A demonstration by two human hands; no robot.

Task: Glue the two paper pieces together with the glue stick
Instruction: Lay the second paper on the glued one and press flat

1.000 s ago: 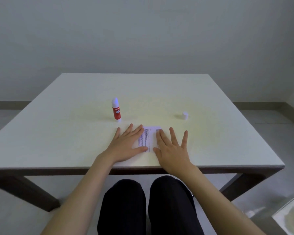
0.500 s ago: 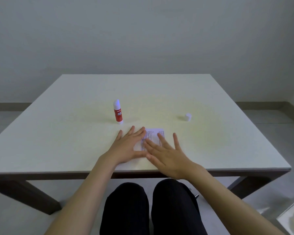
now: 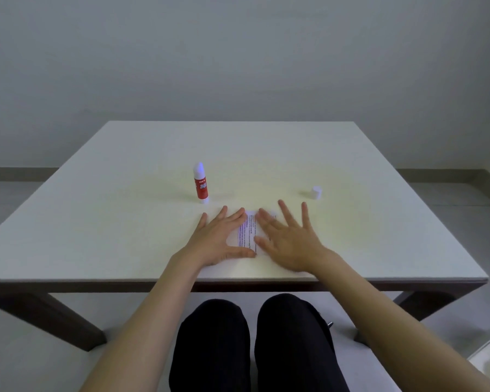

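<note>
Both hands are flat on the paper right now. Left hand [image 3: 221,239] is spread out palm-down, fingers fanned forward and thumb stretched along the near edge of the printed paper [image 3: 248,232], covering its left part. Right hand [image 3: 287,240] is also open and flat, fingers splayed wide, lying over the right part of the sheet; it looks a bit blurred. Neither one is pinching anything, just pressing down.

Only a narrow strip of the paper shows between the two hands, with lines of small print running across it. Can't tell the two pieces apart from here, it just reads as one sheet.

Glue stick [image 3: 200,183] stands upright on the table [image 3: 96,222], uncapped, red label with a white tip, just beyond the left hand's fingertips and not touching them. Its little white cap [image 3: 316,192] sits off to the right, beyond the right hand, well apart from the stick.

Person is seated, dark trousers [image 3: 255,343] showing under the near table edge.
</note>
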